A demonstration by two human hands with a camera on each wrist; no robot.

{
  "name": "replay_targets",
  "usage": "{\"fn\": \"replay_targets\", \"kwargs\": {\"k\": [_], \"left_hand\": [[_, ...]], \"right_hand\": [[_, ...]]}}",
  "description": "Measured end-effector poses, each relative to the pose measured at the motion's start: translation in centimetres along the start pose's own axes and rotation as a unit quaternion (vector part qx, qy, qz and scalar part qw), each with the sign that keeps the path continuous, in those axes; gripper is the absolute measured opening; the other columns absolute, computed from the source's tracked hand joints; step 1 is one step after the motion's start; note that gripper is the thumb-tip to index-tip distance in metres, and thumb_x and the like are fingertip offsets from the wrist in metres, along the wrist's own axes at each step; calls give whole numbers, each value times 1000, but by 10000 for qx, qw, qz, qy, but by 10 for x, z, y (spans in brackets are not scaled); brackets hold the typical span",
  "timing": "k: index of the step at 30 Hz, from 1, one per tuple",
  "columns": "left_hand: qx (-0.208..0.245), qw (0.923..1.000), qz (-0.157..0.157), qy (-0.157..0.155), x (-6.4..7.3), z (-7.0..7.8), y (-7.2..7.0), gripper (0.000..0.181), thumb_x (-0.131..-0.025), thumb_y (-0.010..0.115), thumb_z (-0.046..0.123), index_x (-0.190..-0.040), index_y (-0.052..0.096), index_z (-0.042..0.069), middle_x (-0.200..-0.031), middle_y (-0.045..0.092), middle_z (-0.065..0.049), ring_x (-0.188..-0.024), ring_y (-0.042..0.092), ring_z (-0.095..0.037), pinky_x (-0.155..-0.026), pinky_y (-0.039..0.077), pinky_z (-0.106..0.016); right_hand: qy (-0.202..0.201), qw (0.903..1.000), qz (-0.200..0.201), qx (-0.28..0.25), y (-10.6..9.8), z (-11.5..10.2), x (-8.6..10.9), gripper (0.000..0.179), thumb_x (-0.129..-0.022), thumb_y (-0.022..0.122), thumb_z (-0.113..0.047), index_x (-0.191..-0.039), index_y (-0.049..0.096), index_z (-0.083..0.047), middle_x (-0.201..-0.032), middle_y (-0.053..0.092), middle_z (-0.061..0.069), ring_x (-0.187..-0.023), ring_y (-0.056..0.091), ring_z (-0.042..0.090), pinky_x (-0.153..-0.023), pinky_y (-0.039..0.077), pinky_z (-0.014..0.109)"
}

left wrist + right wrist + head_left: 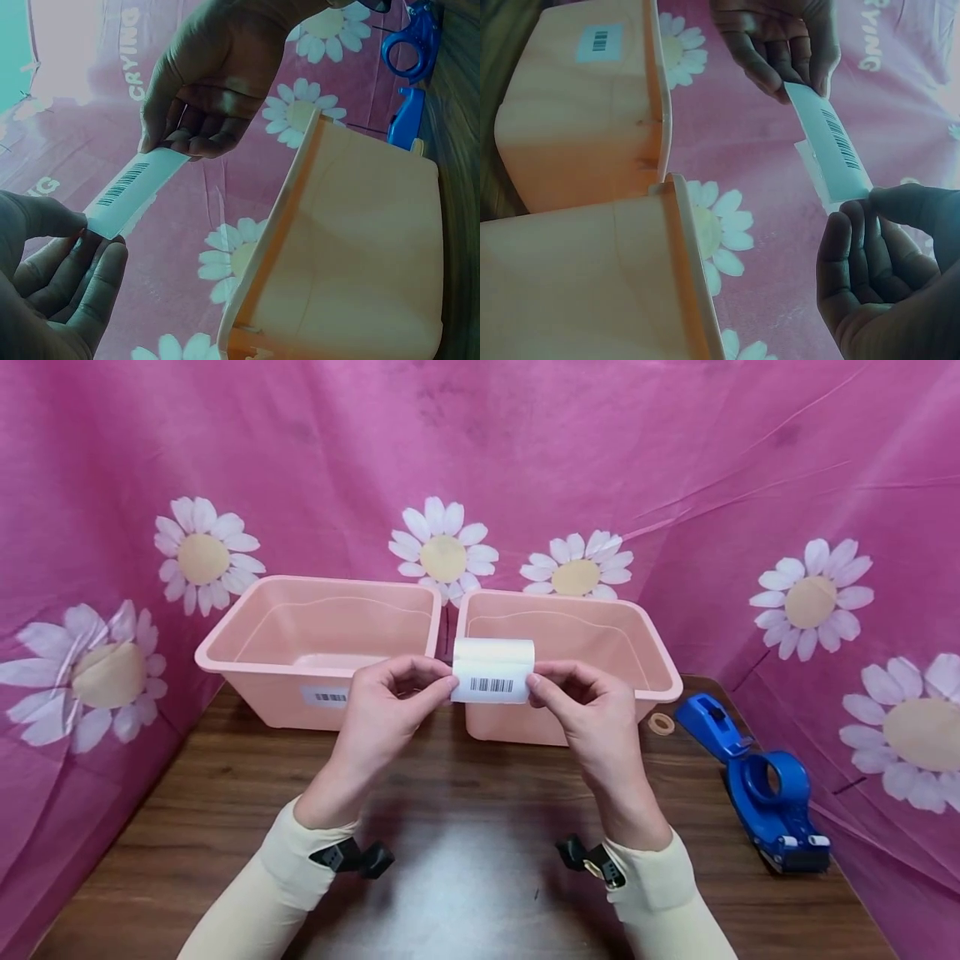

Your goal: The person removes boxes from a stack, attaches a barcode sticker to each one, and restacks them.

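Note:
A white barcode label (492, 670) is stretched between both hands, in front of the right-hand pink bin (517, 727). My left hand (386, 710) pinches the label's left edge between thumb and fingers. At the opposite edge, my right hand (596, 718) pinches it the same way. The label's upper part bends back, and the printed bars face me. In the right wrist view, a second layer of the label (814, 169) shows behind the printed face. The left-hand pink bin (300, 702) carries a similar barcode label (326, 696) on its front.
Both bins stand side by side at the back of the wooden table (450, 827). A blue tape dispenser (772, 810) lies at the right edge, with a small tan ring (662, 723) beside the right bin. Behind hangs a pink flowered cloth (480, 452).

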State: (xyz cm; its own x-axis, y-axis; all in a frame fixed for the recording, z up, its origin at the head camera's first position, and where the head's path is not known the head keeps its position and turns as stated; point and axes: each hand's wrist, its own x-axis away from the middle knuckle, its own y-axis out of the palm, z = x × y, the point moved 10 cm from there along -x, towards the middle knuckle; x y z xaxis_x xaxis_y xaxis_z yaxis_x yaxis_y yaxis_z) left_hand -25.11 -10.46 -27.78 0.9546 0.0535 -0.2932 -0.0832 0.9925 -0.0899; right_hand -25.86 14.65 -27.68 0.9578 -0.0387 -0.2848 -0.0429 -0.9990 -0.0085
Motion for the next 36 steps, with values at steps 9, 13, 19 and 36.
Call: {"fn": "replay_targets", "kwargs": {"k": [9, 13, 19, 36], "left_hand": [[234, 9996, -131, -109, 0, -4, 3, 17, -96, 87, 4, -109, 82, -4, -84, 78, 10, -76, 71, -7, -62, 51, -18], [663, 9970, -289, -284, -1, -8, 5, 16, -99, 83, 3, -112, 80, -6, -82, 78, 9, -70, 71, -5, -51, 37, -18], [1256, 9904, -410, -411, -5, -12, 4, 16, -103, 77, 1, -115, 78, -11, -86, 79, 5, -71, 76, -11, -59, 57, -18], [1226, 9894, -466, -623, -9, -15, 0, 18, -105, 76, 4, -109, 77, -13, -88, 79, 2, -79, 79, -13, -80, 70, -30]], "right_hand": [[-29, 10000, 12, 84, -2, 0, 2, 19, -98, 83, -2, -115, 81, 7, -88, 80, -5, -78, 74, 14, -78, 67, 25], [-63, 9999, 3, 125, -1, -1, 2, 18, -98, 83, -1, -114, 81, 8, -86, 80, -6, -78, 74, 13, -78, 66, 24], [-63, 9999, -100, 91, 4, 0, 3, 18, -98, 83, 0, -113, 80, 10, -85, 80, -6, -78, 73, 13, -78, 66, 24], [-89, 9997, -205, 128, 11, 2, 6, 18, -97, 81, 5, -114, 79, 13, -88, 80, -11, -79, 73, 12, -79, 67, 23]]}}
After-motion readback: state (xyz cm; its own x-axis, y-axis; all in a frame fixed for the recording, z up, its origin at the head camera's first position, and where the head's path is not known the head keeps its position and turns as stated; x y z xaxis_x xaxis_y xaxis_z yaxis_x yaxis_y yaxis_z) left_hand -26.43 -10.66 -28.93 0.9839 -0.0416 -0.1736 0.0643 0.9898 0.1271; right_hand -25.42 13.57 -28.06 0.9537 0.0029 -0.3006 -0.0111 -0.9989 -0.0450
